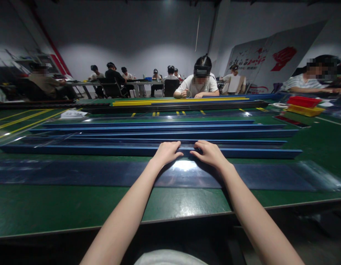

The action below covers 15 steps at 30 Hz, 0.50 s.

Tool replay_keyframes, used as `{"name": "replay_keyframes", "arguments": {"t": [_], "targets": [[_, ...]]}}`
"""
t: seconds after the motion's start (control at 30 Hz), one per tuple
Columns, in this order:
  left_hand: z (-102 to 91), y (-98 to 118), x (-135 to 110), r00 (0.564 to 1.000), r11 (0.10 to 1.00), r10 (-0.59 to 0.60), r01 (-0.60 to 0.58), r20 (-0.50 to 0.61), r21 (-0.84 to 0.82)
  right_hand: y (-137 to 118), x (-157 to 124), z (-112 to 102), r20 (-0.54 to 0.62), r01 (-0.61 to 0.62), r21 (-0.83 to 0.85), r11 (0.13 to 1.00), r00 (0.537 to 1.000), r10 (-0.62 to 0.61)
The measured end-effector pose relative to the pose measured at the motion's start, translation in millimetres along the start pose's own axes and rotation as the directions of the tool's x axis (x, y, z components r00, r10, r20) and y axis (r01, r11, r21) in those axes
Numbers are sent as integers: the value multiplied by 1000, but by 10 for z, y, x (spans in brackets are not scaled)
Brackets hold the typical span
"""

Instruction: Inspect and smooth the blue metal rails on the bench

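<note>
A long blue channel strip (76,149) lies across the green table (62,206), nearest of several blue strips stacked side by side. My left hand (167,152) rests on the strip's near edge at the middle, fingers curled over it. My right hand (210,152) grips the same edge just to the right, fingers bent over the top. Between the strip and me lies a wide dark glossy sheet (76,173), which both wrists cross.
Further blue strips (165,129) and yellow and black strips (181,101) lie beyond. Red and yellow trays (304,105) stand at the far right. A person (199,82) sits opposite; others sit at tables behind and to both sides. The table's near edge runs below my forearms.
</note>
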<state>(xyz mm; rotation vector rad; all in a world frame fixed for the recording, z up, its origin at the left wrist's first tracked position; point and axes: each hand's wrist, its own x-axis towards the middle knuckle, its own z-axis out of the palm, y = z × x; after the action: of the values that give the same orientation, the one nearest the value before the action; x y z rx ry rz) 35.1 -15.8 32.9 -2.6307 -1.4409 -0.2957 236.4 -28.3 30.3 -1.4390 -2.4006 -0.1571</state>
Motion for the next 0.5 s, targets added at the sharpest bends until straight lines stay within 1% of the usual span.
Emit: {"name": "replay_keyframes", "arguments": {"t": [0.5], "targets": [[-3, 2, -4, 1000, 1000, 15, -15, -14, 18, 19, 2, 23, -26, 14, 0, 1000, 1000, -14]]}}
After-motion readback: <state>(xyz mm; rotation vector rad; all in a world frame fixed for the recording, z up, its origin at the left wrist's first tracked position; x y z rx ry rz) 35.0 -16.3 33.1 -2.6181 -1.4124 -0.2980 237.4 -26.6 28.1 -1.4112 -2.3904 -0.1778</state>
